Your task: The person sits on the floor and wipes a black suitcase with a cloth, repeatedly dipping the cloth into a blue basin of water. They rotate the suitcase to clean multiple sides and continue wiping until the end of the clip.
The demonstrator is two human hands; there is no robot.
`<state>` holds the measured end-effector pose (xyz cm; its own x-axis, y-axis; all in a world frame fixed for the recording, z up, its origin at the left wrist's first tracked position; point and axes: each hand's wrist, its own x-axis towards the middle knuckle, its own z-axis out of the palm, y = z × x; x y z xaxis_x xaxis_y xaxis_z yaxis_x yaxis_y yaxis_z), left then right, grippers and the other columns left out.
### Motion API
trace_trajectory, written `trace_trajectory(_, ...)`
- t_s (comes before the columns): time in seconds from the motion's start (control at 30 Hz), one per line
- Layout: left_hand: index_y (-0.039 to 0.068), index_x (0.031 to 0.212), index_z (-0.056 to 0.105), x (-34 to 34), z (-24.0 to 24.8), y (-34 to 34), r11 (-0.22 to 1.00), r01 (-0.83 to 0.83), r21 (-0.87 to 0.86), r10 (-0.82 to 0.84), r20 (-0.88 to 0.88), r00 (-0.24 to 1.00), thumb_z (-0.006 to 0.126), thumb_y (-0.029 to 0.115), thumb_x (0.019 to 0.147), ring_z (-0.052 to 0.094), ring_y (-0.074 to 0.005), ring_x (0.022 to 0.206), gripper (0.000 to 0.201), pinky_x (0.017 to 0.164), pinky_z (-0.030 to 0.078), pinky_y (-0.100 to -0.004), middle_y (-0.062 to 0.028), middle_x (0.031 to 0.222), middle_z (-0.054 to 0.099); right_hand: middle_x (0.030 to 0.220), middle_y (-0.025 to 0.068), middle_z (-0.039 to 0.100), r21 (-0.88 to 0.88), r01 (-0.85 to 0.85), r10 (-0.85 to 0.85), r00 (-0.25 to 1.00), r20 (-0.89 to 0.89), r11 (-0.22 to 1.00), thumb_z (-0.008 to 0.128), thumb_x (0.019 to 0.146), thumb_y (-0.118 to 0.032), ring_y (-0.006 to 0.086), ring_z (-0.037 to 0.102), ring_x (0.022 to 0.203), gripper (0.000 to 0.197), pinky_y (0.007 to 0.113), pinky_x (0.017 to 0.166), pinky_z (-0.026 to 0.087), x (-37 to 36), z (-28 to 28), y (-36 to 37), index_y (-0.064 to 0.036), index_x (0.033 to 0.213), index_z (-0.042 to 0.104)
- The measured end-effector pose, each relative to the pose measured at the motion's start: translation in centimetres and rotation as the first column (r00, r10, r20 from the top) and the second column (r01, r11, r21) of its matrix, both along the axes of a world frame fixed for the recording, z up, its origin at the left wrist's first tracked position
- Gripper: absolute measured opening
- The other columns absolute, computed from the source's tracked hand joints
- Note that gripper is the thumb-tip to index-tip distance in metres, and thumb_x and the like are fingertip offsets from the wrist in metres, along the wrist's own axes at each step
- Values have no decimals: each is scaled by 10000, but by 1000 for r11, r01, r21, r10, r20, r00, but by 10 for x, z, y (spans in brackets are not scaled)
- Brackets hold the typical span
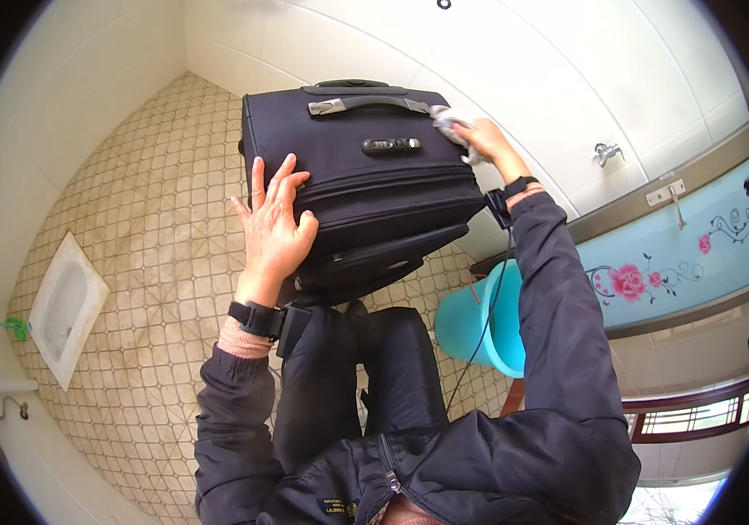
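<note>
A dark fabric suitcase [330, 140] stands upright on the tiled floor in front of my knees, its top side facing up. On that side are a grey-and-black carry handle [370, 105] and a small combination lock [391, 146]. My left hand [278, 223] lies with spread fingers on the suitcase's left edge. At the far right corner, beside the end of the handle, my right hand [482, 140] grips a crumpled greyish-white cloth [449, 123] against the fabric. Part of the cloth is hidden by my fingers.
A turquoise bucket [463, 324] stands to my right, near a glass door with pink flowers [628, 284]. A tap [606, 154] juts from the white wall. At the left are a squat toilet [66, 306] and a green brush [16, 327]. A black cable [490, 319] hangs from my right wrist.
</note>
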<state>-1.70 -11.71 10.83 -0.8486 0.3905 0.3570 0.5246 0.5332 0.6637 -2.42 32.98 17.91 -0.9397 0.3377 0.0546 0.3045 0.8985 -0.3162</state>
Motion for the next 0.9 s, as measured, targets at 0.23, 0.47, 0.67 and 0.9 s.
trace_trajectory(0.23, 103, 1236, 552, -6, -8, 2, 996, 29, 80, -23, -75, 997, 531, 183, 731, 67, -324, 1505, 511, 1096, 175, -708, -27, 1528, 380, 1215, 214, 640, 94, 131, -121, 987, -106, 987, 540, 904, -487, 376, 601, 1140, 566, 426, 960, 461, -25, -33, -15, -99, 1314, 574)
trace_trajectory(0.47, 90, 1221, 571, -8, -13, 7, 994, -15, 110, 28, -117, 993, 548, 210, 730, 114, -334, 1494, 506, 1072, 312, -508, -58, 1506, 415, 1129, 187, 654, -40, -364, 365, 930, 40, 931, 579, 923, -332, 330, 613, 1042, 421, 411, 921, 461, 41, -7, -82, -58, 1242, 586)
trace_trajectory(0.67, 107, 1214, 554, 20, -5, 14, 986, -58, 156, 45, 85, 995, 577, 178, 721, 1, -307, 1510, 498, 1051, 218, -743, -25, 1556, 309, 1476, 159, 435, 106, -380, 392, 912, -120, 919, 543, 962, -445, 334, 381, 1380, 619, 451, 1126, 263, 138, -31, -172, -76, 1448, 441)
trace_trajectory(0.9, 97, 1344, 413, 50, 5, 37, 956, -136, 259, 51, 309, 950, 566, 192, 780, -126, -560, 1418, 592, 966, 165, -841, -17, 1606, 136, 1520, 7, 423, 155, -446, 472, 834, -285, 881, 688, 822, -144, 269, 336, 1426, 564, 480, 1145, 159, 108, -60, -168, -236, 1363, 560)
